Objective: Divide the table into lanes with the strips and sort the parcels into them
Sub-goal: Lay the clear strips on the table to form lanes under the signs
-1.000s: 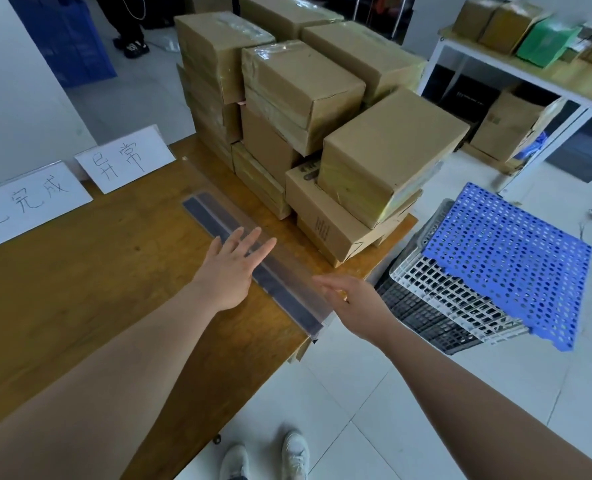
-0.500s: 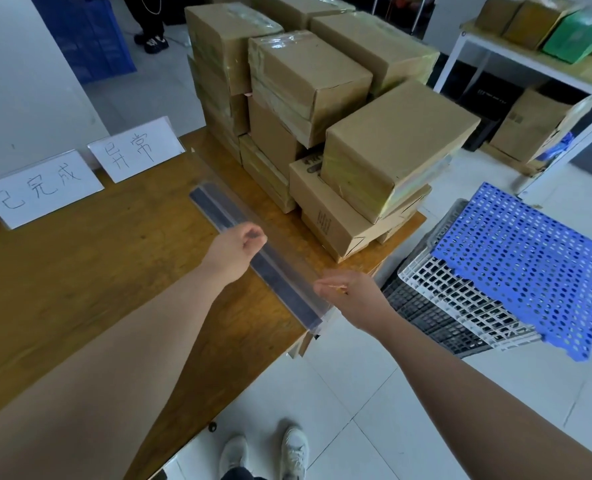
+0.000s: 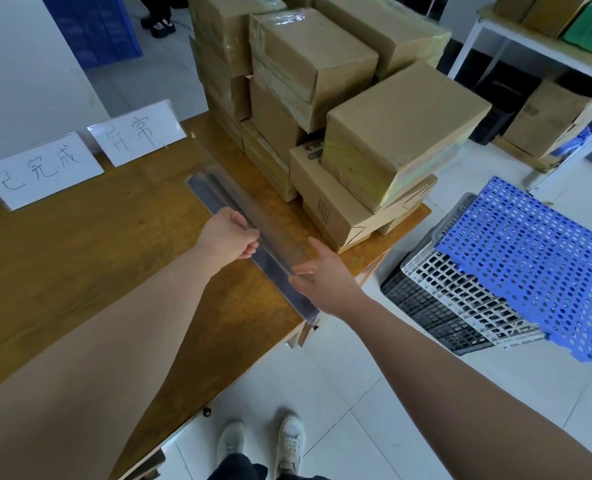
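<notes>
A long clear plastic strip (image 3: 214, 192) with a dark base lies across the wooden table (image 3: 90, 258), running from near the back signs to the front edge. My left hand (image 3: 230, 237) is closed around the strip's upright wall at about its middle. My right hand (image 3: 325, 278) pinches the strip nearer the front edge, thumb on the left side and fingers on the right. Brown cardboard parcels (image 3: 402, 129) wrapped in tape are stacked in several layers on the right end of the table, just right of the strip.
Two white handwritten signs (image 3: 48, 168) (image 3: 138, 131) lean at the table's back edge. On the floor to the right lie a blue perforated panel (image 3: 537, 268) over white and dark crates (image 3: 460, 306). A white rack (image 3: 544, 53) with more boxes stands behind. My shoes (image 3: 263, 441) are below.
My left hand went from flat and spread over the strip to closed around it. My right hand moved in from the table edge and took hold of the strip's near part.
</notes>
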